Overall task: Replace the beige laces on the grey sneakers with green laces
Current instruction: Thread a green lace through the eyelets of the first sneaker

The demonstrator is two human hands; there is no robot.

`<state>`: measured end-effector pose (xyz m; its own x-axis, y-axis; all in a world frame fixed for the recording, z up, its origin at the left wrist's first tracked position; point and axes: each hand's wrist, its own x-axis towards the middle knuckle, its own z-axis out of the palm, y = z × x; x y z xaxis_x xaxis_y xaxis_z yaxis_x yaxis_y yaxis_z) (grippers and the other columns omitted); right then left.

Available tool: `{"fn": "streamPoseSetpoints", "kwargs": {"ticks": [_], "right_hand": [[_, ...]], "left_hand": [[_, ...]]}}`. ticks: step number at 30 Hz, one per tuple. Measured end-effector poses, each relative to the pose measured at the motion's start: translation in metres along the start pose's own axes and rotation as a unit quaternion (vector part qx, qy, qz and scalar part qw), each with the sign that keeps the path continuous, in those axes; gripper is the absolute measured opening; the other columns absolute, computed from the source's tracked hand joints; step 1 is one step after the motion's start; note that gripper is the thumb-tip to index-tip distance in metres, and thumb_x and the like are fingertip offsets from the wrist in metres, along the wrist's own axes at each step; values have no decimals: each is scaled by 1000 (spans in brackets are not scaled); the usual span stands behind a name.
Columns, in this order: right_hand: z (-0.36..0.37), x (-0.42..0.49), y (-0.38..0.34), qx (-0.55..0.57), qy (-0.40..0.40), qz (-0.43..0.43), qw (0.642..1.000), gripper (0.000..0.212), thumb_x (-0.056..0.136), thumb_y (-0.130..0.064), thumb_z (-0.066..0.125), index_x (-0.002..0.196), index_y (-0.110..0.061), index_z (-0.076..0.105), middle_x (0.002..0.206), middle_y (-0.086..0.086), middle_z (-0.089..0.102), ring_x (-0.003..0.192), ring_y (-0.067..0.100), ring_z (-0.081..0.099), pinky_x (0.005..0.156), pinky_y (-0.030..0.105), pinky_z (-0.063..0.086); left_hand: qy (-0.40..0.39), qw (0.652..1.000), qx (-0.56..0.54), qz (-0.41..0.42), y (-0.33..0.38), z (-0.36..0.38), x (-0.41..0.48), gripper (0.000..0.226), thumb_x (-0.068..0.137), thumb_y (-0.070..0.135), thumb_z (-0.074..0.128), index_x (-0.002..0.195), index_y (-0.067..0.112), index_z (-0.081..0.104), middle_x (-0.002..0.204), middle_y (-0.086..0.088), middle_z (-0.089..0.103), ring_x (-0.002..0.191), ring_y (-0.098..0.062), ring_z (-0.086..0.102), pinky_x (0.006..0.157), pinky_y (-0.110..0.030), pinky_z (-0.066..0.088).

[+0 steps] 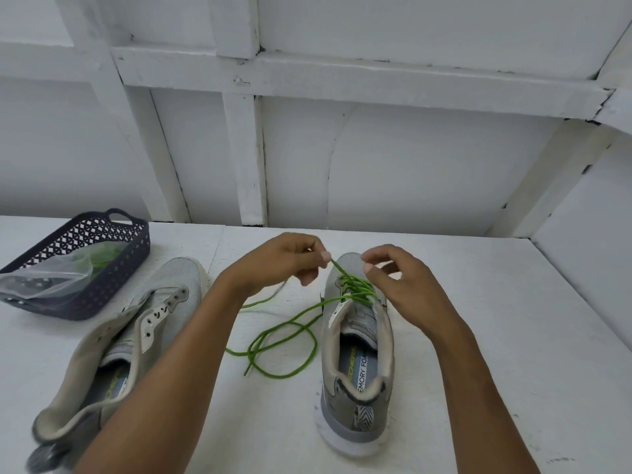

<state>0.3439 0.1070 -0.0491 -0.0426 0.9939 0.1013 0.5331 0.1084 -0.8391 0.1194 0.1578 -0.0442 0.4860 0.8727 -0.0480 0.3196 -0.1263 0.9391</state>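
Head view: the thin, corded green lace [288, 338] crisscrosses the grey mesh sneaker [359, 391] at 5 o'clock, its slack looping on the white surface [496, 336] toward the sneaker's 9 o'clock. The left hand [284, 261] pinches one strand. The right hand [403, 285] curls above the eyelets, and I cannot tell whether it grips anything. A perforated dark basket [113, 278] sits at 9 o'clock.

Right sneaker [355, 340]: grey knit, white sole, standing upright, toe pointing away from me; front eyelets already crossed in green.
Left sneaker [136, 336]: grey, unlaced, leaning over (tongue flopped open), toe angled toward the right one.
Green lace [284, 336]: thin round cord; one strand taut up to my left hand [290, 260], the rest looping slack between the shoes.
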Motion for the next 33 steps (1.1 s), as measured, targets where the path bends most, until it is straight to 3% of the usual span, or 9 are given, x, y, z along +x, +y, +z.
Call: {"fn": "streamPoseSetpoints", "kwargs": {"ticks": [3,6,12,18,21,24,28,30,33], "right_hand": [[8,4,-10,-49,-56,-60,995,16,94,-33,62,108,-39,62,115,-21,56,100,0,54,78,15,39],[12,9,-12,-78,-27,-72,994,6,94,-30,64,91,-35,66,100,-17,62,91,2,55,77,17,39],[-3,11,13,-187,38,20,981,17,96,-29,60,95,-24,76,85,-13,64,74,1,52,64,8,32],[-8,8,15,-130,84,56,986,13,96,-24,60,98,-20,72,87,-12,62,83,10,57,65,14,37],[-6,4,6,-68,51,4,996,24,94,-23,63,116,-32,62,117,-13,58,109,8,52,89,25,43],[-3,-1,-15,-31,-12,-64,997,36,96,-32,60,130,-41,52,131,-23,49,129,-1,37,104,25,34],[0,0,-33,-72,-56,-123,988,17,97,-40,54,111,-40,64,117,-28,58,118,-9,40,95,12,32],[-4,1,-32,-79,-26,-127,988,18,98,-37,54,89,-36,68,99,-26,64,106,-7,47,81,7,33],[-17,5,-16,-111,50,-94,988,21,97,-27,58,79,-30,67,94,-16,64,98,4,54,76,11,36]], "left_hand": [[-18,999,-10,33,21,-2,-8,21,97,20,61,89,2,66,62,-5,48,60,-18,44,62,-28,46],[-4,998,-38,51,34,-7,-14,27,95,22,62,86,-3,63,54,2,38,55,-16,34,56,-28,39],[94,977,-181,63,26,-38,-25,25,89,29,61,69,13,63,51,3,29,47,-13,23,46,-23,24],[131,953,-262,81,19,-46,-31,25,95,25,57,76,10,64,51,5,29,46,-9,22,43,-21,17],[116,974,-181,74,23,-41,-32,24,93,28,64,79,10,70,53,3,30,49,-13,21,45,-23,19],[69,995,-53,54,34,-29,-33,22,93,27,64,85,8,74,55,2,34,51,-13,25,47,-24,22],[1,998,48,43,46,-11,-29,20,95,25,64,89,9,74,53,5,38,49,-10,30,47,-20,27],[4,998,57,39,48,-11,-29,20,94,26,65,89,9,74,52,8,40,49,-9,31,47,-20,29],[33,998,49,29,42,-23,-32,18,92,27,67,89,11,74,54,6,41,52,-10,33,49,-21,30]]}}
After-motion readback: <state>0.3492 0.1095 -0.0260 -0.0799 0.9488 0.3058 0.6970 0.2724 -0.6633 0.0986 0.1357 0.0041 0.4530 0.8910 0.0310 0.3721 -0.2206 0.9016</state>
